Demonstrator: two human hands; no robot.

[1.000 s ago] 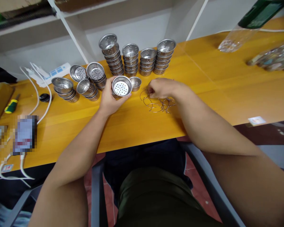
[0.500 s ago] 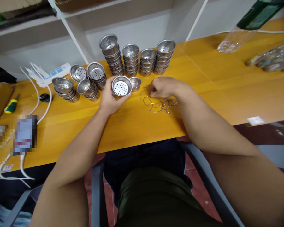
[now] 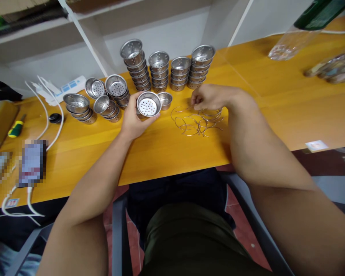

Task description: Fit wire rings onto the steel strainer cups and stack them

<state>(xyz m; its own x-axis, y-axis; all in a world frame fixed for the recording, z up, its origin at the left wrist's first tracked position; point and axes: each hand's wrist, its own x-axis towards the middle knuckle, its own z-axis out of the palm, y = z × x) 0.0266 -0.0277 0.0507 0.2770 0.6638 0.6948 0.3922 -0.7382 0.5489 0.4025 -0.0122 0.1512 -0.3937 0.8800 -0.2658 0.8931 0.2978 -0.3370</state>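
My left hand (image 3: 133,122) is wrapped round a perforated metal cup (image 3: 148,104), tilted so that its holed bottom faces me. A smaller metal cup (image 3: 165,101) stands just right of it on the table. With fingers curled in a pinch, my right hand (image 3: 205,97) is over the far edge of a loose tangle of bent wire rings (image 3: 198,124). Whatever lies between those fingertips is hidden. Behind my hands rise several stacks of perforated cups (image 3: 180,71). More nested cups (image 3: 105,106) lean at the left.
A power strip (image 3: 70,89) with white cables lies at the back left, near a phone (image 3: 32,163) and a screwdriver (image 3: 16,127). Toward the right are a plastic bottle (image 3: 293,42) and a clear bag (image 3: 336,67). White shelving (image 3: 161,28) backs the wooden table (image 3: 166,153).
My right hand has shifted right and slightly away from me along the wire rings. Some rings now spread farther right. The left hand keeps the cup in nearly the same place.
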